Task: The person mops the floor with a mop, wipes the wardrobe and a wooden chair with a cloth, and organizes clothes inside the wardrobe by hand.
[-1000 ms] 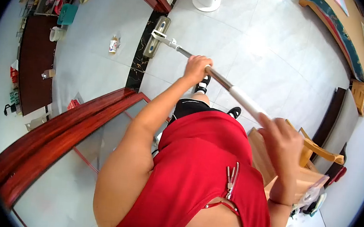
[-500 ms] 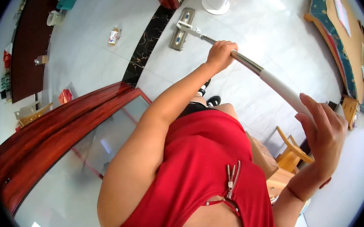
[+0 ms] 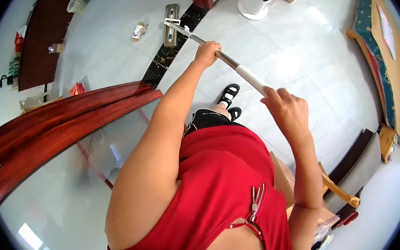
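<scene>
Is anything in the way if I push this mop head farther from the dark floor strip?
Possibly: a bottle is on the floor beside the mop head, apart from it, on the side away from the dark strip. Only bare floor shows between them.

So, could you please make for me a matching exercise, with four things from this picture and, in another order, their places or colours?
1. left hand
2. right hand
3. sandals
4. bottle

A. black in colour
B. at the white sleeve of the mop pole
C. on the floor, near the mop head
D. around the pole's metal section

Pairs: 1-D, 2-B, 3-A, 4-C
</scene>
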Motion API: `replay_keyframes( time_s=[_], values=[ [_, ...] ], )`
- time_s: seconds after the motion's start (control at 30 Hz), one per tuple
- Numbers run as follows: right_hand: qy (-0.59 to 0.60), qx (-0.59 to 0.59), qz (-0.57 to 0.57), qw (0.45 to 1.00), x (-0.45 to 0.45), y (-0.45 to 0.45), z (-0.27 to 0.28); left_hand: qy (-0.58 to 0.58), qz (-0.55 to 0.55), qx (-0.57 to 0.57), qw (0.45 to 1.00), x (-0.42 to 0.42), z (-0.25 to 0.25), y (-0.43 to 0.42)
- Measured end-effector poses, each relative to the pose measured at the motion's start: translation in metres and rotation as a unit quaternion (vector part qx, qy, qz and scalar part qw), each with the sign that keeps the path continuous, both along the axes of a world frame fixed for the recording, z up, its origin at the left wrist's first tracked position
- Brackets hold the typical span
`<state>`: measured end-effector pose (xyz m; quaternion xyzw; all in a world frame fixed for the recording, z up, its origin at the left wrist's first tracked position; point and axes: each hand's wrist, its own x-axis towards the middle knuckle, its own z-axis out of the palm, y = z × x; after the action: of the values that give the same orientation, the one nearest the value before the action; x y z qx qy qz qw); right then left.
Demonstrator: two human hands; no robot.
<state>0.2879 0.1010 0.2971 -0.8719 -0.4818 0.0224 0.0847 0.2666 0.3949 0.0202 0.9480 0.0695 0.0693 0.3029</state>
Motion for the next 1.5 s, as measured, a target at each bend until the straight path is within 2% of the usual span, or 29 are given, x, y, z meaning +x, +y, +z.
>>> replay_keyframes(
  time_s=[0.07, 0.27, 0.37, 0.43, 0.5, 0.57, 0.9, 1.03, 1.17, 1.23, 1.3, 1.37, 1.43, 1.5],
  values=[
    [0.023, 0.014, -0.024, 0.999, -0.014, -0.009, 0.004, 0.019, -0.032, 0.007, 0.999, -0.012, 0.009, -0.003],
    [0.11, 0.022, -0.122, 0.986, -0.057, -0.059, 0.113, 0.073, -0.146, -0.047, 0.986, -0.06, 0.082, -0.066],
    [0.148, -0.068, -0.099, 0.982, -0.079, -0.066, 0.161, 0.149, -0.192, -0.086, 0.966, -0.096, 0.104, -0.094],
    [0.142, -0.112, -0.07, 0.981, -0.091, -0.064, 0.17, 0.174, -0.189, -0.095, 0.962, -0.121, 0.104, -0.108],
    [0.132, -0.133, -0.063, 0.98, -0.097, -0.056, 0.169, 0.153, -0.182, -0.095, 0.967, -0.129, 0.108, -0.103],
    [0.122, -0.13, -0.079, 0.981, -0.102, -0.044, 0.163, 0.095, -0.185, -0.104, 0.973, -0.13, 0.092, -0.088],
    [0.151, -0.093, -0.202, 0.963, -0.085, 0.036, 0.104, 0.139, -0.222, -0.106, 0.959, -0.077, 0.041, 0.009],
    [0.156, -0.075, -0.17, 0.97, -0.07, 0.094, 0.068, 0.112, -0.19, -0.1, 0.97, -0.062, 0.02, 0.086],
    [0.132, -0.049, -0.086, 0.986, -0.063, 0.15, 0.007, 0.09, -0.114, 0.024, 0.989, -0.062, -0.007, 0.163],
    [0.149, -0.036, -0.055, 0.987, -0.061, 0.165, -0.001, 0.143, -0.107, 0.022, 0.984, -0.069, -0.004, 0.185],
    [0.16, -0.021, -0.037, 0.986, -0.055, 0.168, 0.006, 0.155, -0.108, 0.011, 0.982, -0.069, 0.001, 0.19],
    [0.168, 0.001, -0.032, 0.985, -0.041, 0.159, 0.04, 0.131, -0.12, -0.006, 0.984, -0.067, 0.016, 0.181],
    [0.153, -0.01, -0.036, 0.987, -0.029, 0.146, 0.081, 0.096, -0.131, -0.005, 0.987, -0.065, 0.038, 0.157],
    [0.14, -0.013, -0.047, 0.989, -0.026, 0.131, 0.11, 0.126, -0.151, -0.023, 0.98, -0.063, 0.076, 0.129]
  ],
)
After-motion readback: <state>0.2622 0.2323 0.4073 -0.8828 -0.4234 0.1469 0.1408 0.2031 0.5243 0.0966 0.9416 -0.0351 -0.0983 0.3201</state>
